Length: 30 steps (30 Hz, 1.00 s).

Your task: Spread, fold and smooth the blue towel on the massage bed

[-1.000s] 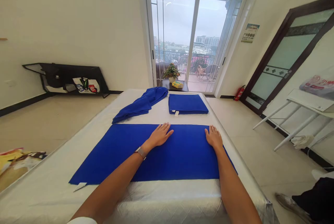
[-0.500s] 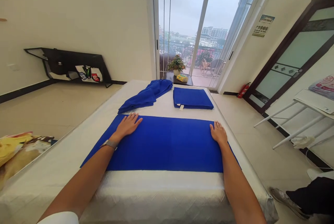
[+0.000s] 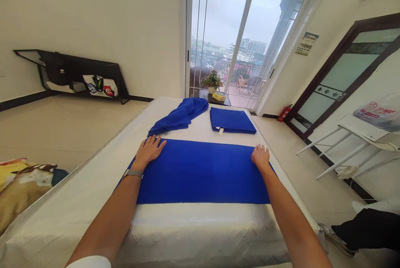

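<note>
A blue towel-like cloth (image 3: 203, 172) lies as a wide, flat rectangle across the near part of a bed-sized surface under a pale cover (image 3: 193, 226). My left hand (image 3: 150, 151), with a watch band at the wrist, rests on its far left corner, fingers spread. On the far right corner lies my right hand (image 3: 261, 156), its fingers apart and slightly bent, holding nothing I can see. Beyond the cloth, a loose, crumpled blue cloth (image 3: 178, 117) sits at the left. A neat folded blue stack (image 3: 233, 120) with a white tag is at the right.
A small dark table with a potted plant (image 3: 212, 80) and a yellow box (image 3: 218, 96) stands beyond the bed. To the right are a white table (image 3: 362, 128) and a person's dark-clothed leg (image 3: 368, 228). Bundled fabrics (image 3: 28, 189) lie at the left.
My view has shifted slightly. My left hand has slid a little toward the far left edge of the cloth. The fingers of my right hand look more bent at the right corner.
</note>
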### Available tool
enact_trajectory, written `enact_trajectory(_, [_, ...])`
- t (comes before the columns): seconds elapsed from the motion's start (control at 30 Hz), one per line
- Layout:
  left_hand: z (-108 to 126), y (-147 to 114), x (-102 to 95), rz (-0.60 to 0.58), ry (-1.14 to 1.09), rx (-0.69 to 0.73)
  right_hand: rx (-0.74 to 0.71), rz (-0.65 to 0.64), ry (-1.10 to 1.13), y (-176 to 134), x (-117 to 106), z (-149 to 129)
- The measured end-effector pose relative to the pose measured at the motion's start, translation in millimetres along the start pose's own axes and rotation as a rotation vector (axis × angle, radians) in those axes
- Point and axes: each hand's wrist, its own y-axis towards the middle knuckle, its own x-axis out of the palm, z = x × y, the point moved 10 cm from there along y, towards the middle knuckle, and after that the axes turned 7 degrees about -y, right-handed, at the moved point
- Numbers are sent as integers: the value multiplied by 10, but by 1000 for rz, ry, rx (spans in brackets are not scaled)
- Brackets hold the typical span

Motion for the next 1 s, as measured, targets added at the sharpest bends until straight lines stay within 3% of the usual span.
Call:
enact_trajectory(0.1, [12,-10,-14,13,-14,1,-194,88,113,-251,-272,-781])
enact_trajectory(0.23, [15,-20,-10,9,-3,13,-527,36,271,-712,-328,-1926])
enact_trajectory(0.3, [-4,-6,13,15,12,30,-572,19,309,-828,-300,-2216])
enact_trajectory(0.37, [-52,28,55,19,22,29,-579,6,324,-844,-251,-2300])
enact_trajectory(0.43, [-105,66,91,25,24,19,-574,-13,321,-793,-189,-2197])
enact_trajectory(0.5, [-131,90,107,32,22,18,-542,-29,297,-687,-113,-1915])
enact_trajectory(0.7, [-167,127,138,33,28,29,-265,-48,206,-159,254,-488])
enact_trajectory(0.8, [-189,135,152,31,34,13,-111,-44,201,50,429,83])
enact_trajectory(0.9, [-143,101,134,14,53,12,-38,-15,203,144,502,312])
enact_trajectory(1.0, [-111,67,101,-13,65,-6,-40,-7,210,164,522,306])
